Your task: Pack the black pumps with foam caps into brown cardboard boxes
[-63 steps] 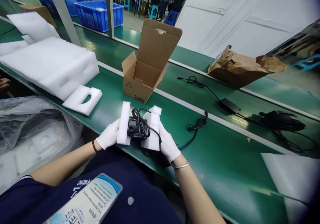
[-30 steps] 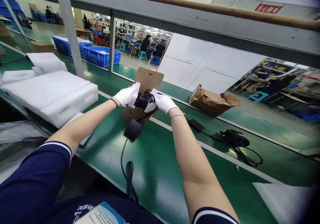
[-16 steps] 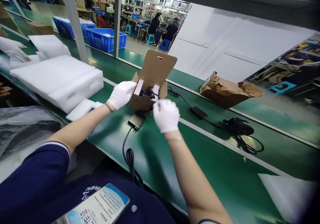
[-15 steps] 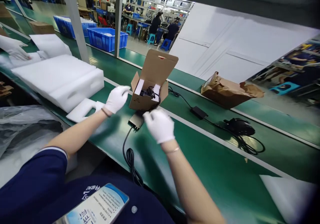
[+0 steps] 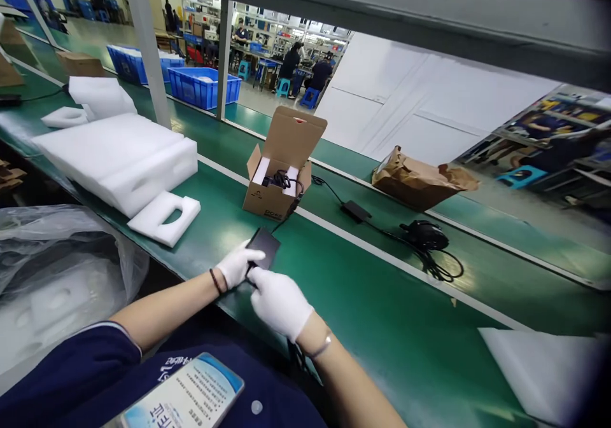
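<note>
My left hand (image 5: 237, 266), in a white glove, is closed around a black power adapter (image 5: 265, 245), its thumb lying across the top. At the adapter's near end, my right hand (image 5: 281, 302), also gloved, pinches the black power cord (image 5: 296, 357), which hangs down over the bench edge. The fingertips of the two hands nearly meet, and the exact grip on the cord is hidden. Just beyond stands an open cardboard box (image 5: 267, 200) with its lid raised; white foam and a coiled black cable (image 5: 282, 179) show inside. A thin cord runs from the adapter toward the box.
White foam blocks (image 5: 119, 154) and a foam piece with a cut-out (image 5: 186, 215) lie left. Another adapter (image 5: 356, 211), a black coiled cable (image 5: 424, 236) and a crumpled paper bag (image 5: 420, 180) are right. A metal post (image 5: 223, 53) rises behind; blue bins (image 5: 203, 91) stand beyond.
Both hands have come down toward me and together. My left hand now has hold of the adapter, which was lying before the box. Another person's gloved hand at far left has gone from view.
</note>
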The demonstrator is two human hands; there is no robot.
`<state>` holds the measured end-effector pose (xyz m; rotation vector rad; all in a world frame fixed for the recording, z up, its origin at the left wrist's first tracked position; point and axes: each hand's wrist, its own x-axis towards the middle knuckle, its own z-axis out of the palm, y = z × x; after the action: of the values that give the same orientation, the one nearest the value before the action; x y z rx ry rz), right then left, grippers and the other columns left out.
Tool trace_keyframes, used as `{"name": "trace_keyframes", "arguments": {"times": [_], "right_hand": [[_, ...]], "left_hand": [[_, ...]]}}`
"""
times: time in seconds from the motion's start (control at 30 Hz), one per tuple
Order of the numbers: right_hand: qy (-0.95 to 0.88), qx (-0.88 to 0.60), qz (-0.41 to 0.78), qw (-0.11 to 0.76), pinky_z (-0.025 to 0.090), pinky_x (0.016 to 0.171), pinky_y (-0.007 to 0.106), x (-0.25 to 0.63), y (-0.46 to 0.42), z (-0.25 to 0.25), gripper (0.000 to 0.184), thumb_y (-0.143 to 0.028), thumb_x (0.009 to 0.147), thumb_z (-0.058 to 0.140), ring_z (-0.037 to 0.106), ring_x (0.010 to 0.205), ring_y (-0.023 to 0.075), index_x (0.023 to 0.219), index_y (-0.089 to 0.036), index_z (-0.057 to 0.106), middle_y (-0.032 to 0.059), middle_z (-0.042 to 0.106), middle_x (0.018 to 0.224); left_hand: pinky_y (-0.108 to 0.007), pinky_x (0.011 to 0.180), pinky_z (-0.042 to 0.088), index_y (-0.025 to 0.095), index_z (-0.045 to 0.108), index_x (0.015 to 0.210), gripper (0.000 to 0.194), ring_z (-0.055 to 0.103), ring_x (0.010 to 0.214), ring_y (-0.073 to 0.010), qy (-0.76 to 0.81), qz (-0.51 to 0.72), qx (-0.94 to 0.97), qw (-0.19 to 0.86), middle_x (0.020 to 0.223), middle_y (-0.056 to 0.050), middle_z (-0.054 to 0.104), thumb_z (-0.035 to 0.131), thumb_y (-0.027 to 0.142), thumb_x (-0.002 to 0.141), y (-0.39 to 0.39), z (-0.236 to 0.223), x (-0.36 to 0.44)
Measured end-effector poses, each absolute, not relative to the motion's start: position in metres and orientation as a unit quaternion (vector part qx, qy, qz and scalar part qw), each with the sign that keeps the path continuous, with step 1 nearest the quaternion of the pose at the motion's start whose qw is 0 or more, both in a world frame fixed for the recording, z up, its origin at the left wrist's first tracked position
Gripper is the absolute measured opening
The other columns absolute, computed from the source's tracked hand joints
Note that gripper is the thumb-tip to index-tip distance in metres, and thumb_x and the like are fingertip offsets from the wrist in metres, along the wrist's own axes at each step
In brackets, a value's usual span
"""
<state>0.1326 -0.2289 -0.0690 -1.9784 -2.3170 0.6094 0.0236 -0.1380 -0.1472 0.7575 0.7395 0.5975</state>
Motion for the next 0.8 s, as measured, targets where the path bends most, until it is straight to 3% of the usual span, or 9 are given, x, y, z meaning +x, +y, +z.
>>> {"name": "trace_keyframes", "arguments": {"times": [0.1,0.13,0.2,0.3,0.4,0.47,0.53,0.63,0.8], "right_hand": [[-0.693,-0.713,0.042,0.101,0.049,0.069,0.034,0.157,-0.237,-0.055,0.055,-0.029,0.085,0.057,0.064,0.089,0.0262,0.139,-0.024,0.051,0.0139,0.059,0.129],[-0.685,-0.717,-0.007,0.128,0.051,0.074,0.037,0.166,-0.236,-0.051,0.060,-0.031,0.083,0.061,0.063,0.099,0.0294,0.141,-0.025,0.050,0.0156,0.053,0.138],[-0.698,-0.690,-0.080,0.176,0.048,0.093,0.049,0.184,-0.229,-0.047,0.049,-0.033,0.079,0.067,0.053,0.121,0.0364,0.127,-0.027,0.061,0.0142,0.046,0.146],[-0.730,-0.619,-0.079,0.278,0.034,0.110,0.058,0.203,-0.213,-0.043,0.021,-0.036,0.078,0.067,0.048,0.129,0.0366,0.097,-0.026,0.066,0.0114,0.060,0.131],[-0.656,-0.614,-0.005,0.440,0.050,0.097,0.049,0.215,-0.195,-0.030,0.032,-0.047,0.079,0.068,0.066,0.100,0.0300,0.099,-0.023,0.061,0.0114,0.070,0.103],[-0.585,-0.617,0.015,0.527,0.053,0.090,0.045,0.222,-0.182,-0.012,0.043,-0.055,0.079,0.067,0.067,0.094,0.0285,0.104,-0.021,0.057,0.0121,0.070,0.101],[-0.560,-0.613,0.006,0.557,0.052,0.092,0.044,0.231,-0.167,0.014,0.051,-0.058,0.080,0.064,0.067,0.099,0.0288,0.109,-0.019,0.053,0.0135,0.069,0.107],[-0.575,-0.691,-0.057,0.433,0.052,0.089,0.044,0.244,-0.136,0.050,0.053,-0.055,0.081,0.065,0.067,0.100,0.0309,0.117,-0.019,0.051,0.0126,0.069,0.106],[-0.671,-0.730,-0.126,0.030,0.051,0.080,0.039,0.245,-0.079,0.065,0.045,-0.044,0.086,0.064,0.069,0.093,0.0327,0.123,-0.021,0.053,0.0124,0.071,0.105]], "left_hand": [[-0.045,0.107,0.048,0.022,0.060,0.124,0.060,0.062,0.116,-0.0259,0.282,0.356,0.500,0.737,0.124,-0.006,0.067,0.069,0.012,0.066,-0.163,-0.131,0.014],[-0.045,0.111,0.045,0.022,0.061,0.126,0.059,0.060,0.121,-0.0256,0.256,0.376,0.566,0.688,0.128,-0.006,0.065,0.066,0.011,0.068,-0.166,-0.122,0.007],[-0.044,0.114,0.041,0.023,0.064,0.125,0.051,0.058,0.125,-0.0242,0.202,0.371,0.690,0.587,0.131,-0.005,0.064,0.060,0.013,0.075,-0.157,-0.098,-0.006],[-0.039,0.114,0.040,0.025,0.057,0.136,0.061,0.053,0.132,-0.0242,0.092,0.227,0.833,0.496,0.141,-0.004,0.058,0.065,0.023,0.076,-0.104,-0.052,-0.011],[-0.039,0.115,0.036,0.027,0.033,0.152,0.108,0.041,0.142,-0.0289,0.113,0.120,0.910,0.381,0.156,-0.005,0.039,0.082,0.030,0.056,-0.025,-0.012,0.010],[-0.047,0.120,0.023,0.017,0.038,0.150,0.122,0.025,0.147,-0.0402,0.168,0.099,0.931,0.309,0.159,-0.016,0.031,0.088,0.023,0.038,0.021,0.002,0.039],[-0.052,0.119,0.021,0.010,0.040,0.148,0.128,0.028,0.144,-0.0468,0.240,0.012,0.949,0.203,0.153,-0.025,0.037,0.088,0.018,0.030,0.047,0.003,0.070],[-0.055,0.118,0.018,0.007,0.031,0.151,0.124,0.044,0.135,-0.0448,0.267,-0.049,0.951,0.151,0.143,-0.028,0.050,0.087,0.027,0.042,0.044,-0.013,0.100],[-0.061,0.117,0.008,0.005,0.029,0.150,0.101,0.054,0.124,-0.0416,0.226,-0.002,0.968,0.109,0.140,-0.028,0.052,0.074,0.041,0.068,-0.031,-0.040,0.106]]}}
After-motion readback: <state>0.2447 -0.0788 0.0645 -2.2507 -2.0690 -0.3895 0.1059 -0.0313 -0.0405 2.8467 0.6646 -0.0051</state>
